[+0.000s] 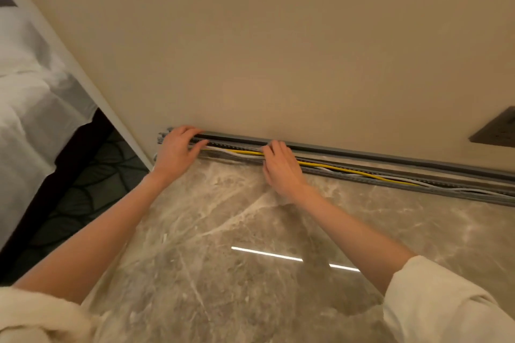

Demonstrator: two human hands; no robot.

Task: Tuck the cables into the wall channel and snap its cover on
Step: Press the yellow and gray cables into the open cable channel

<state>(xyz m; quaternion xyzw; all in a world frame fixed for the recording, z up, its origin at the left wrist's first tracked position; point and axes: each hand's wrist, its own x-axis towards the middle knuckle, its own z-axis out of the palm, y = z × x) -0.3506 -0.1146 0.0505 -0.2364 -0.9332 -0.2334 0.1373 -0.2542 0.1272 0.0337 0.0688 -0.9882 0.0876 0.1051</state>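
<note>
A long grey channel (390, 172) runs along the foot of the beige wall, its front uncovered. A yellow cable (359, 173) and white cables (223, 151) lie loosely inside it. A grey cover strip (348, 152) sits along the channel's upper edge against the wall. My left hand (175, 152) rests at the channel's left end, fingers spread over the cover and the cables. My right hand (280, 166) presses on the channel farther right, fingertips touching the cover's edge. Whether either hand pinches the strip is hidden by the fingers.
Polished marble floor (237, 245) stretches in front of the channel. A bed with white bedding (30, 97) and a dark base stands at the left, beside a white frame edge. A dark wall socket plate (496, 128) sits at the right. White sleeves cover my upper arms.
</note>
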